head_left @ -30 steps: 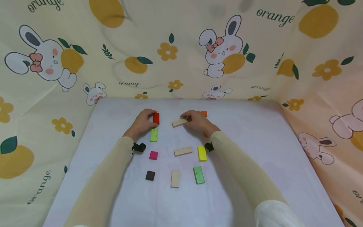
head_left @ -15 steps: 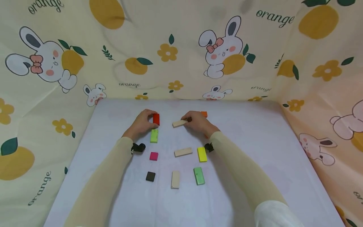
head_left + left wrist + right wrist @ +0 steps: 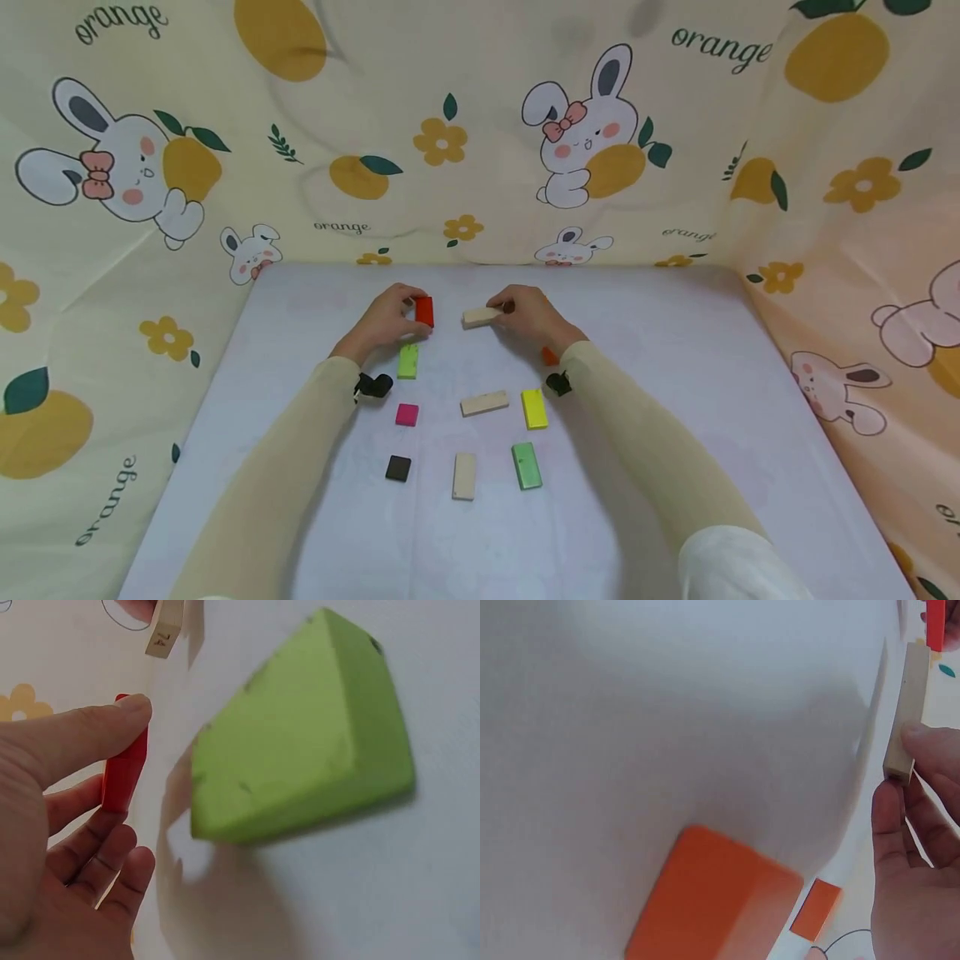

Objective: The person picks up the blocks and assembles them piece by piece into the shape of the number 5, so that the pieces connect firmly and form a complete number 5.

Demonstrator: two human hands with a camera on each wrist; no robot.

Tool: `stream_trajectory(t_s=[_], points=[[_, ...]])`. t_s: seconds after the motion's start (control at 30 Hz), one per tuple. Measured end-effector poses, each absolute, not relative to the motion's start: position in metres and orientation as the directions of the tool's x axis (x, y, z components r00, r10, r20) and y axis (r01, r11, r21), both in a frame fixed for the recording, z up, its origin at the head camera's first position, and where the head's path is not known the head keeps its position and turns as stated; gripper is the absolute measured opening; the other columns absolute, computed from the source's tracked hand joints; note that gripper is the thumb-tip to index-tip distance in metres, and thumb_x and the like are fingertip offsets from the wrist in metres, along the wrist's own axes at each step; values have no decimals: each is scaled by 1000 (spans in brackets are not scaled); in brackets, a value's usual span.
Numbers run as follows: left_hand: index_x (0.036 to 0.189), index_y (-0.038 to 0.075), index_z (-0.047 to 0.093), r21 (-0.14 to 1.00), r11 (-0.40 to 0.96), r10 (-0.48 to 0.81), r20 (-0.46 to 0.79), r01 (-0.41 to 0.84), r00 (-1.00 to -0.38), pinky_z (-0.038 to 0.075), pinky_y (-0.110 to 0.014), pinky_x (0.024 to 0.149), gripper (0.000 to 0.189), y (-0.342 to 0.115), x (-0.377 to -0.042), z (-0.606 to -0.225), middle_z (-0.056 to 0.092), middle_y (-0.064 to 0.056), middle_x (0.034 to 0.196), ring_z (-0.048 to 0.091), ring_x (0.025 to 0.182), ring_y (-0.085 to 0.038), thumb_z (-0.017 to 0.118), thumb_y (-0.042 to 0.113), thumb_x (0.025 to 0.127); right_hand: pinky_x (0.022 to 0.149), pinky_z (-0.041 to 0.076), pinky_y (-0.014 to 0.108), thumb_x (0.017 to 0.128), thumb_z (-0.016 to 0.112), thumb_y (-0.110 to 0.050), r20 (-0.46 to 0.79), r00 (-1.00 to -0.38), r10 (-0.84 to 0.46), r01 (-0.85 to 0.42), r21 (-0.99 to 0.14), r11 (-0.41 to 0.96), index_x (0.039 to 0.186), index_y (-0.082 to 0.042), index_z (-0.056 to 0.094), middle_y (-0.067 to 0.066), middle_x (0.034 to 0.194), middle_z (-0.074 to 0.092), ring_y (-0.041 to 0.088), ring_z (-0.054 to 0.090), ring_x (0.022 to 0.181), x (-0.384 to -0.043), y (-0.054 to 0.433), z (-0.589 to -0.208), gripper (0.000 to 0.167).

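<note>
All round the lime block (image 3: 408,362) spreads a white table (image 3: 712,350). Beyond that block and to the person's right, the right hand (image 3: 531,315) grips one end of a wooden block (image 3: 480,317), probably so the other end juts free. Just past the lime block, the left hand (image 3: 386,320) pinches the red block (image 3: 424,312) between thumb and fingers, perhaps to leave its broad face uncovered. Nearer the person than the lime block lies a small pink block (image 3: 407,415), untouched.
</note>
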State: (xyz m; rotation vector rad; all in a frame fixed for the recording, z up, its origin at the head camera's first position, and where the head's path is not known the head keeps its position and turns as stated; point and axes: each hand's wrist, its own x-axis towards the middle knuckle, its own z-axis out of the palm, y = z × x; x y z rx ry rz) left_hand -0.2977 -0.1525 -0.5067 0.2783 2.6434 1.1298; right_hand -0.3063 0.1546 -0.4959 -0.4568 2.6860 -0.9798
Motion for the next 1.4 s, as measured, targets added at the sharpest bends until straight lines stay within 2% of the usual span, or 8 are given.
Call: stream_trajectory(t_s=[0.2, 0.4, 0.83, 1.2, 1.4], points=[[151, 9, 60, 723, 684, 313, -167, 100, -935, 47, -49, 112, 68, -142, -302, -504, 56, -11, 146, 51, 131, -32, 91, 19, 91, 95, 52, 40, 103, 75, -13, -143, -927, -346, -174, -654, 736, 134, -12, 78, 7, 120, 68, 27, 58, 106, -311, 158, -498, 31], [150, 9, 60, 699, 702, 351, -171, 138, -921, 47, -47, 113, 68, -130, -310, -498, 56, -10, 148, 52, 132, -31, 91, 20, 91, 91, 53, 40, 102, 76, -12, -118, -939, -322, -171, -653, 738, 132, -11, 78, 8, 117, 68, 28, 58, 103, -318, 157, -493, 30], [148, 7, 61, 701, 697, 364, -167, 149, -916, 46, -46, 114, 67, -109, -317, -497, 58, -12, 143, 53, 128, -31, 91, 16, 89, 89, 53, 39, 101, 76, -11, -140, -940, -310, -154, -639, 754, 132, -9, 78, 10, 116, 69, 28, 59, 102, -329, 155, -492, 31], [147, 8, 63, 705, 698, 343, -176, 125, -923, 46, -45, 114, 62, -97, -322, -505, 58, -10, 141, 53, 125, -30, 90, 18, 92, 90, 53, 39, 102, 73, -9, -147, -949, -280, -131, -624, 770, 131, -6, 77, 11, 115, 69, 28, 59, 101, -333, 151, -495, 30], [146, 7, 64, 687, 705, 373, -149, 175, -916, 47, -44, 111, 60, -96, -326, -511, 59, -10, 140, 53, 122, -29, 89, 19, 93, 92, 53, 40, 102, 71, -9, -165, -950, -264, -110, -616, 780, 131, -6, 77, 11, 116, 68, 28, 58, 102, -337, 149, -497, 30]])
